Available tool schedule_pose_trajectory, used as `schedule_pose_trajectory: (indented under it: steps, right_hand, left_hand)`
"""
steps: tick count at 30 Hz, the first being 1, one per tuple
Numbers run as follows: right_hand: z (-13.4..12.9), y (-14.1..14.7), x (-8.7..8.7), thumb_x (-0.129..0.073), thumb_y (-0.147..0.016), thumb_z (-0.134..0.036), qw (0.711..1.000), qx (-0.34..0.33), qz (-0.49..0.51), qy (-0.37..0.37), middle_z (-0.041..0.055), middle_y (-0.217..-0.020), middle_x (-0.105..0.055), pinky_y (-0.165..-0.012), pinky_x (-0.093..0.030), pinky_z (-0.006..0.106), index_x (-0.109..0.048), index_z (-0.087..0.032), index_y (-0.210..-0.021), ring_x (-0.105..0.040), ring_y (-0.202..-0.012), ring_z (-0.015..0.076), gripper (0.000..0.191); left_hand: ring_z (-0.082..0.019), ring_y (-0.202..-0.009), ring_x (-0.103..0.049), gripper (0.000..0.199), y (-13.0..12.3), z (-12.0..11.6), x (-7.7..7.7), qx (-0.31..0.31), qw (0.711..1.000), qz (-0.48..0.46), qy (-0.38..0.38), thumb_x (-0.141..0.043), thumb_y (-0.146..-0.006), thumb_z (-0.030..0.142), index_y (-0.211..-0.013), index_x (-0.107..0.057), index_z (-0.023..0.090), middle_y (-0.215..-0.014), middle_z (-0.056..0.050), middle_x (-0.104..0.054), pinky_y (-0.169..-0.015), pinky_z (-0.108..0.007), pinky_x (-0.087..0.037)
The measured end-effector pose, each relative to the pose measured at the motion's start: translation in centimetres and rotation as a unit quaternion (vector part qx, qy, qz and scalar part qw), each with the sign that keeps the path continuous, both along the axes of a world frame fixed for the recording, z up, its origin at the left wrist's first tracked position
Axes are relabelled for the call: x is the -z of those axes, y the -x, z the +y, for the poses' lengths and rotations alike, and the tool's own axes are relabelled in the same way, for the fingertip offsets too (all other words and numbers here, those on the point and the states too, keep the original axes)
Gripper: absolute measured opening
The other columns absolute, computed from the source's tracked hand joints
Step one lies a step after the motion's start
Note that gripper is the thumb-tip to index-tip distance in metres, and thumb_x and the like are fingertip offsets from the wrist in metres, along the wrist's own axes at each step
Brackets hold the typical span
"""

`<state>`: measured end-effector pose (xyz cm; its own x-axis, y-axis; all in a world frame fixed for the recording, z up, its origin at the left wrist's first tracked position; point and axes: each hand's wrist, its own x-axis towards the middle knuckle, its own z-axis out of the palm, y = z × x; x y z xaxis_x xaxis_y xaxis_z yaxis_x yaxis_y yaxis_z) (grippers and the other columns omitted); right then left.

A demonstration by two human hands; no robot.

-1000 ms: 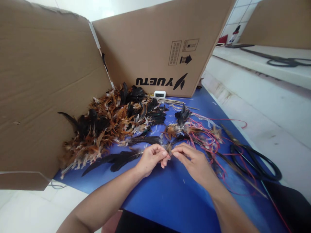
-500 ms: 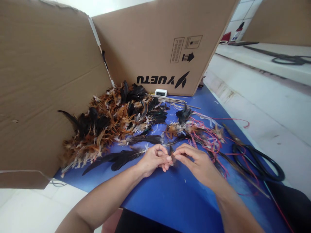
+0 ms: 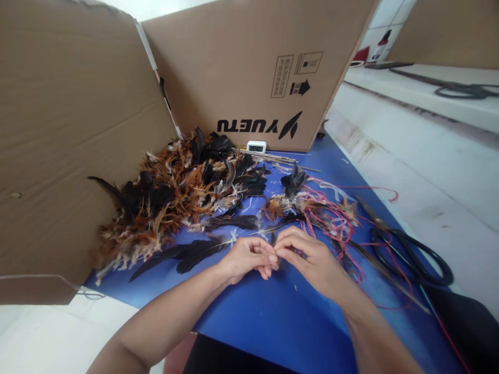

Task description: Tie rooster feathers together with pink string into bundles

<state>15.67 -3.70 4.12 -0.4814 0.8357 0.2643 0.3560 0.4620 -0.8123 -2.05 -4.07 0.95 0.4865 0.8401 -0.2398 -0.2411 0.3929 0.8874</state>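
Note:
Over the blue table (image 3: 253,306), my left hand (image 3: 251,258) and my right hand (image 3: 302,254) meet at their fingertips. Thumb and fingers of my left hand are pinched on a small dark feather (image 3: 273,239), which shows only in part between the hands. The fingers of my right hand are pressed together at the same spot; what they hold is too small to make out. Black feathers (image 3: 198,253) tied with white lie left of my left hand. Pink strings (image 3: 337,221), tangled with brown feathers, lie beyond my right hand.
A large heap of brown and black feathers (image 3: 175,192) lies at the left against cardboard (image 3: 78,130). A small white timer (image 3: 256,147) and thin sticks (image 3: 280,158) are at the back. Black-handled scissors (image 3: 413,257) lie at the right.
My right hand's fingertips have come left against those of my left hand, and less of the small feather shows. The whole view has shifted slightly.

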Motion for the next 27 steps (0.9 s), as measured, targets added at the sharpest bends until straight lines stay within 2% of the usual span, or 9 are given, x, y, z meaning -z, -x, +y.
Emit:
schedule_pose_trajectory:
  steps: [7,11,14,17,23,27]
  right_hand:
    - [-0.27,0.50,0.03,-0.048,-0.089,-0.024,1.000,0.020,-0.010,0.020,0.0008,-0.086,-0.057,-0.074,-0.041,0.025,-0.060,-0.021,-0.078,-0.055,-0.081,0.0128,0.017]
    - [-0.20,0.12,-0.24,-0.049,-0.088,-0.029,0.997,0.051,-0.032,0.056,-0.0001,-0.083,-0.060,-0.067,-0.041,0.025,-0.061,-0.022,-0.086,-0.055,-0.075,0.0127,0.014]
    - [-0.14,-0.05,-0.50,-0.050,-0.087,-0.030,0.995,0.035,-0.053,0.072,-0.0004,-0.078,-0.060,-0.064,-0.041,0.025,-0.061,-0.022,-0.081,-0.055,-0.070,0.0125,0.015]
    - [-0.23,-0.02,-0.66,-0.048,-0.088,-0.029,0.996,0.021,-0.056,0.070,-0.0003,-0.077,-0.060,-0.068,-0.041,0.026,-0.060,-0.021,-0.074,-0.055,-0.072,0.0128,0.021]
    - [-0.44,0.13,-0.68,-0.046,-0.089,-0.029,0.995,0.028,-0.058,0.072,-0.0011,-0.075,-0.059,-0.067,-0.039,0.025,-0.058,-0.021,-0.072,-0.053,-0.071,0.0121,0.022]
    - [-0.49,0.33,-0.64,-0.046,-0.090,-0.031,0.995,0.016,-0.060,0.075,0.0000,-0.077,-0.060,-0.068,-0.039,0.026,-0.061,-0.021,-0.076,-0.054,-0.072,0.0129,0.023]
  left_hand:
    - [-0.009,-0.046,-0.056,0.036,0.05,-0.16,-0.30,-0.001,0.999,0.018,-0.027,-0.077,-0.060,0.038,-0.073,-0.061,0.009,-0.063,-0.004,-0.064,-0.046,-0.021,-0.047]
    - [-0.007,-0.045,-0.055,0.032,0.10,-0.01,-0.35,-0.012,1.000,0.004,-0.024,-0.075,-0.064,0.035,-0.075,-0.060,0.009,-0.064,-0.003,-0.063,-0.045,-0.020,-0.047]
    - [-0.007,-0.045,-0.055,0.029,0.10,0.05,-0.33,-0.015,1.000,-0.005,-0.020,-0.074,-0.065,0.032,-0.075,-0.060,0.009,-0.064,-0.003,-0.064,-0.045,-0.019,-0.047]
    - [-0.007,-0.046,-0.056,0.028,0.09,0.01,-0.26,-0.018,1.000,-0.012,-0.017,-0.074,-0.066,0.030,-0.076,-0.059,0.010,-0.064,-0.003,-0.064,-0.045,-0.019,-0.048]
    - [-0.008,-0.049,-0.057,0.027,0.12,0.18,-0.05,-0.031,0.999,-0.027,-0.011,-0.075,-0.066,0.030,-0.076,-0.059,0.010,-0.066,-0.003,-0.064,-0.048,-0.020,-0.049]
    - [-0.008,-0.048,-0.056,0.028,0.12,0.27,-0.06,-0.049,0.999,-0.022,0.001,-0.077,-0.062,0.027,-0.074,-0.058,0.010,-0.058,-0.002,-0.062,-0.048,-0.019,-0.048]
